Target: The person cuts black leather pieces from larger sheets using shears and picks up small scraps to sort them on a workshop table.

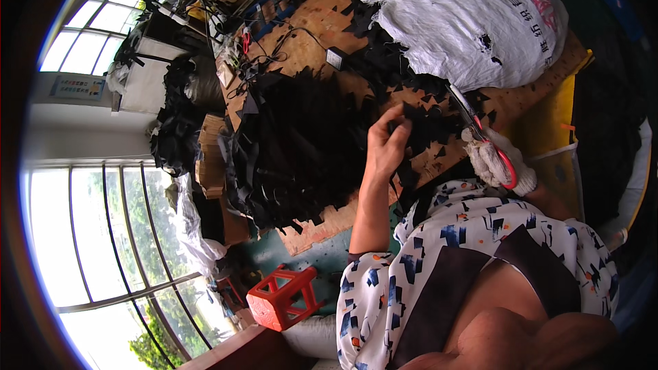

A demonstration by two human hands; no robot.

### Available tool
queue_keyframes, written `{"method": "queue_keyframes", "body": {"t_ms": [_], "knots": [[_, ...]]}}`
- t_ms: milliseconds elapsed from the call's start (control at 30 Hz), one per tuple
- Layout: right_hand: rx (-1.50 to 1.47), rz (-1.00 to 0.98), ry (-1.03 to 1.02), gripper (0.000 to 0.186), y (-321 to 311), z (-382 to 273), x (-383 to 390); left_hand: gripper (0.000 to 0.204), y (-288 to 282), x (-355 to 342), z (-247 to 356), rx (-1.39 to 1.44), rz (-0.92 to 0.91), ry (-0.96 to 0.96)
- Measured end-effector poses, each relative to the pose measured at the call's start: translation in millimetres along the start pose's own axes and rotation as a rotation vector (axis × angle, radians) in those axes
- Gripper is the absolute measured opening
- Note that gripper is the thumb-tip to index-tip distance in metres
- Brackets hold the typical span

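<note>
My bare left hand point(386, 145) is closed, thumb against fingers, on a small black fabric piece point(413, 112) above the wooden table point(315, 40). The piece merges with other black scraps point(439, 123) behind it, so its outline is hard to make out. In a whitish knitted glove, my right hand point(488, 163) grips a pair of scissors point(470, 111) with red handles. The blades point up and away, toward the edge of a white woven sack point(473, 27). Left of my left hand lies a large heap of black cut fabric point(295, 144).
A black power adapter point(335, 59) with a cord lies beyond the heap. Red-handled scissors point(247, 40) and a blue plastic basket point(269, 10) sit at the far left. A red stool point(282, 299) stands on the green floor below. Yellow-edged material point(548, 123) hangs at the right.
</note>
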State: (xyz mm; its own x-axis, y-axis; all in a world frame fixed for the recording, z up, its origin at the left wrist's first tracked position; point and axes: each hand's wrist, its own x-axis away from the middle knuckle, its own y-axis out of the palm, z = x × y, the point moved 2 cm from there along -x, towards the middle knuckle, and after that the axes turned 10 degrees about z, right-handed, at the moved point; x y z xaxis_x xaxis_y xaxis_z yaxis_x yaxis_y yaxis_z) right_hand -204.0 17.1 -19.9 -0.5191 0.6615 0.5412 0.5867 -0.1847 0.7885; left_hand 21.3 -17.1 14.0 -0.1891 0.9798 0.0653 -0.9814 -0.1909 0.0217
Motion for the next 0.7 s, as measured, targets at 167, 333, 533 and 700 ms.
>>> {"method": "queue_keyframes", "body": {"t_ms": [167, 333, 533, 700], "knots": [[0.245, -0.039, -0.086, 0.031, -17.4, -3.0, -4.7, 0.019, -64.9, 25.2, 65.2, 0.531, 0.209, 0.293], [0.355, -0.05, -0.119, 0.032, -6.1, -2.0, -2.2, 0.02, -96.9, 45.6, 99.9, 0.646, 0.06, 0.625], [0.462, 0.051, -0.193, 0.032, -2.8, 0.7, 0.4, 0.017, -43.9, -41.5, 57.9, -0.066, 0.398, 0.427], [0.275, -0.072, -0.098, 0.031, -2.7, -1.5, 2.8, 0.026, -0.7, -132.3, -59.6, 0.062, 0.273, -0.221]]}}
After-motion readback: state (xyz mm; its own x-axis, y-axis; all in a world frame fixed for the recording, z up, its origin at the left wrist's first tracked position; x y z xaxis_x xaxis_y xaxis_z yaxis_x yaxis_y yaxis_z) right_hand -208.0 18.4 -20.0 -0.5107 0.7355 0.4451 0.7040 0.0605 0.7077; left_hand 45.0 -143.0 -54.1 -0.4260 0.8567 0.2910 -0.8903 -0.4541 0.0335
